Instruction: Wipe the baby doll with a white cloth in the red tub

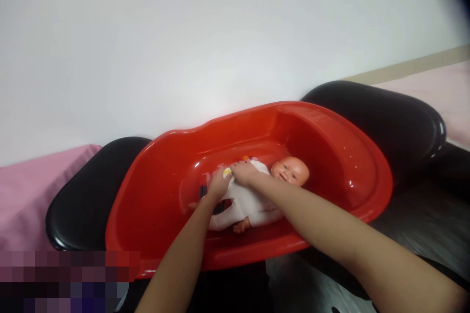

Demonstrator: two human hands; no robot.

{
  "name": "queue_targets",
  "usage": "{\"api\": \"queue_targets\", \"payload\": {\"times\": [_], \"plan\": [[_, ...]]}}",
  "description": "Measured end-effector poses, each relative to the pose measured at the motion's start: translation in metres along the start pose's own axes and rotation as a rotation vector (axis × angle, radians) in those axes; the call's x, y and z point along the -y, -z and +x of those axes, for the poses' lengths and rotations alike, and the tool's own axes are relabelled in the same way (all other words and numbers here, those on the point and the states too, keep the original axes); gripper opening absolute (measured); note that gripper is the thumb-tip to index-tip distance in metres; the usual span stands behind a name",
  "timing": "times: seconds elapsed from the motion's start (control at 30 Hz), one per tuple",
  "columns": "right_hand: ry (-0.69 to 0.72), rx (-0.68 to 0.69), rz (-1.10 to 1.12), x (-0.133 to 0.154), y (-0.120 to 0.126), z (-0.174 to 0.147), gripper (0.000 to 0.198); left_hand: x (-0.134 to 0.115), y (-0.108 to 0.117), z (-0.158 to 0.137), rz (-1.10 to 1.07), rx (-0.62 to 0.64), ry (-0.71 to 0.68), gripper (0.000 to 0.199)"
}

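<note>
A baby doll (249,200) in a white outfit lies on its back in a red baby bathtub (147,215), head to the right and legs to the left. My left hand (219,183) is at the front of the doll's outfit, its fingers bent at the cloth and partly hidden. Beside it, my right hand (244,172) is curled over the outfit at the doll's middle, fingertips out of sight. A yellow patch shows on the cloth between both hands. Small pink and orange bits appear just past my fingers, too small to name.
Under the tub's two ends stand a black rounded seat on the left (88,195) and another on the right (382,117). Pink-covered surfaces (33,190) flank them. A white wall (183,49) rises behind the tub. The lower left corner is pixelated.
</note>
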State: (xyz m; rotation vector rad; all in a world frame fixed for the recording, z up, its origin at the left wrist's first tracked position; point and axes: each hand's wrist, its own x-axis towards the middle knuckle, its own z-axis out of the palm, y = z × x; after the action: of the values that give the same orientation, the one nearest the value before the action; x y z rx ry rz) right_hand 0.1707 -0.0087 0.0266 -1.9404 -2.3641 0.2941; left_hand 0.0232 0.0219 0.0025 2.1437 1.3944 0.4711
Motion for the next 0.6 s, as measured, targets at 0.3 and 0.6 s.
{"api": "queue_targets", "payload": {"times": [0.3,0.6], "plan": [[0.0,0.008,-0.003,0.0004,0.0005,0.0002,0.032,-0.0022,0.0014,-0.0014,-0.01,0.008,0.013,0.025],[0.004,0.008,0.0,0.0005,0.0012,0.0,0.032,0.0006,-0.0003,0.0,0.0,0.008,-0.008,0.027]]}}
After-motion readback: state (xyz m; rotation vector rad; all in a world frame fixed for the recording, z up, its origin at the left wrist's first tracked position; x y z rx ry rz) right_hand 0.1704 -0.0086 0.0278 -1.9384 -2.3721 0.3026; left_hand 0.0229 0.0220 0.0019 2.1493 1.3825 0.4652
